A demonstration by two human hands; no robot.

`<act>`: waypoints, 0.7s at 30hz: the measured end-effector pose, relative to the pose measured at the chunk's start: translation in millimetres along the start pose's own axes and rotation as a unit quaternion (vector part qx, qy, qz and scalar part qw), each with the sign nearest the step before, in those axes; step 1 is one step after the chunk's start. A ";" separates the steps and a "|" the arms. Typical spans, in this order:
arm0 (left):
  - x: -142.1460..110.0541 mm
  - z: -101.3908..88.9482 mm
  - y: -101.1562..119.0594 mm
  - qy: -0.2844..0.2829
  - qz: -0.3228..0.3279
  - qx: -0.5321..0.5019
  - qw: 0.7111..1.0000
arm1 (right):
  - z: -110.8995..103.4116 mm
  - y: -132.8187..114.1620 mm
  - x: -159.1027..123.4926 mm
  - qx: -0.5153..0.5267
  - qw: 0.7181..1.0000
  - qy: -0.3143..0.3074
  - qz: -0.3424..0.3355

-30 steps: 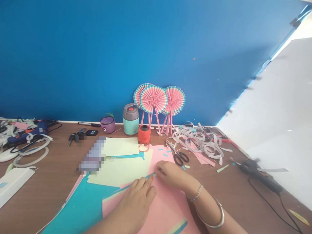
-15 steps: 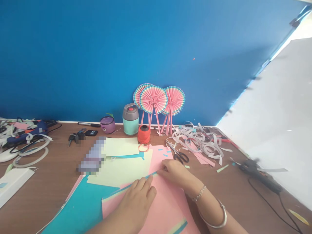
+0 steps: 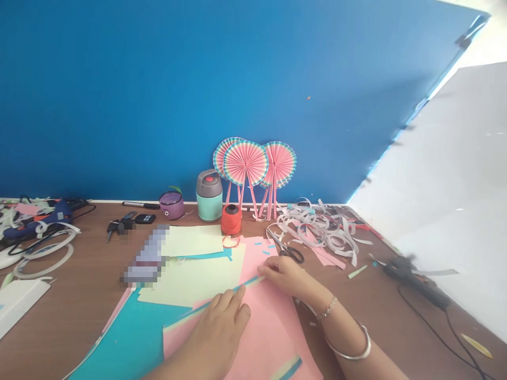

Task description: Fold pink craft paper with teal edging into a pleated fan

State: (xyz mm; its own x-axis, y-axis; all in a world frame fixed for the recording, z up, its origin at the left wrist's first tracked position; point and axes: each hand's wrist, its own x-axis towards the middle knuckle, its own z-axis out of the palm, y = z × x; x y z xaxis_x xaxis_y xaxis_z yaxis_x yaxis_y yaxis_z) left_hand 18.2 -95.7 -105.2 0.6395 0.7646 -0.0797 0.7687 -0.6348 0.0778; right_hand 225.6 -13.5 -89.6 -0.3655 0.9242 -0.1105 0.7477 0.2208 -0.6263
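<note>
A pink paper sheet (image 3: pixel 253 330) with a blue and cream striped edge lies slanted in front of me. My left hand (image 3: pixel 219 327) rests flat on it, fingers stretched toward the striped edge (image 3: pixel 198 310). At the far right end of that edge, my right hand (image 3: pixel 283 274) has thumb and fingers closed on the sheet's border. A second striped border (image 3: pixel 287 368) shows at the near end of the sheet. More pink paper (image 3: pixel 253 258) lies beneath, with cream paper (image 3: pixel 206 274) and a blue sheet (image 3: pixel 130 332) to the left.
Scissors (image 3: pixel 291 250) lie beyond my right hand, near curled white paper strips (image 3: pixel 320 227). Pink folded fans (image 3: pixel 245 163) stand against the blue wall behind a red thread spool (image 3: pixel 231 219) and a teal flask (image 3: pixel 209 203). A dark glue gun (image 3: pixel 415 282) lies at right.
The view has shifted slightly, moving the background a little to the left. My left hand stays on the sheet; my right fingers have shifted slightly at the striped edge.
</note>
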 end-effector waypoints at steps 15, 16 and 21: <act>1.5 -3.4 -13.4 0.180 -0.075 -0.091 0.977 | 4.0 6.6 0.0 0.132 0.991 -0.031 -0.003; 2.8 -4.1 -17.6 0.198 -0.101 -0.109 0.969 | 2.8 6.4 -0.4 0.142 0.989 -0.031 -0.005; 7.5 -8.4 -34.9 0.166 -0.159 -0.175 0.957 | -0.6 4.2 -3.0 0.153 0.988 -0.015 -0.032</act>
State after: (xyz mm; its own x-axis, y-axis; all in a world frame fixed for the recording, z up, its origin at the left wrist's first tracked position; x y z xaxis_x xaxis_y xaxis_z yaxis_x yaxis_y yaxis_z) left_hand -3.9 -66.9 -100.1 0.2907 0.9433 0.1602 0.8372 -0.3319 0.4347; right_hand 230.2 -15.2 -91.5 -0.4251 0.9013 -0.0831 0.5223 0.1693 -0.8358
